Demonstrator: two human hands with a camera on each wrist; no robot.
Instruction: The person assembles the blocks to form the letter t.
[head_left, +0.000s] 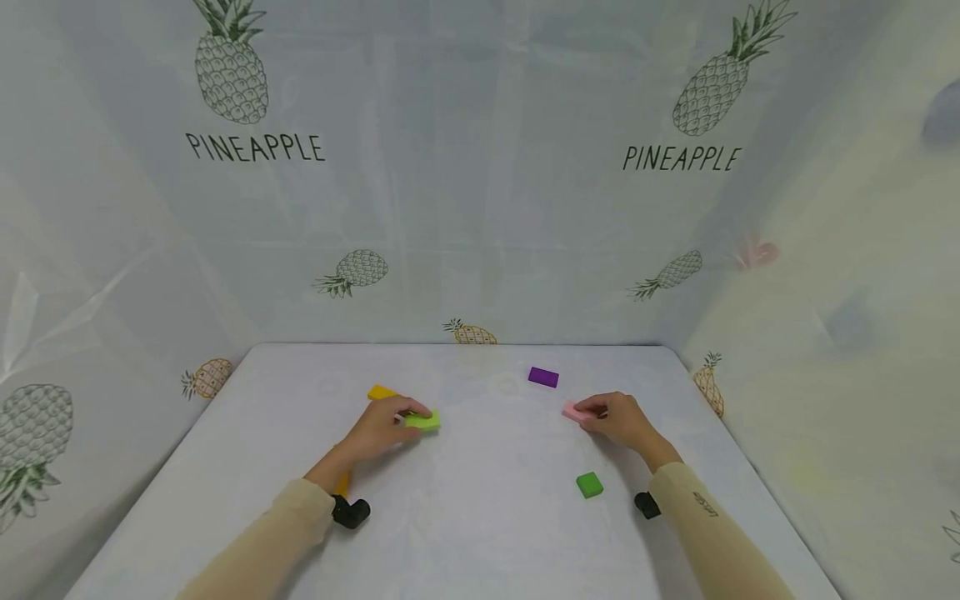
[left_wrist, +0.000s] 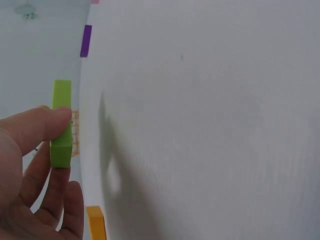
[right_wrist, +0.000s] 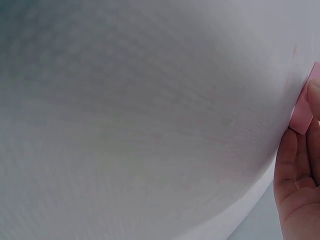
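My left hand [head_left: 381, 429] pinches a lime-green block [head_left: 424, 421] between thumb and fingers. In the left wrist view that lime-green block [left_wrist: 61, 135] is held off the table, its shadow falling to one side. On the right, my right hand [head_left: 621, 421] grips a pink block [head_left: 576, 412] by its near end. The right wrist view shows the pink block [right_wrist: 303, 110] at the frame's edge, close to the table surface. A purple block [head_left: 543, 377] lies just beyond the pink one. Nearer me, a green square block [head_left: 590, 485] rests below the right hand.
One yellow-orange block [head_left: 381, 392] lies behind the left hand. Another orange block [head_left: 342, 483] is partly hidden under the left wrist. The white table [head_left: 480, 533] meets a pineapple-printed curtain [head_left: 480, 208] at its back and sides. Black wrist cameras sit at both cuffs.
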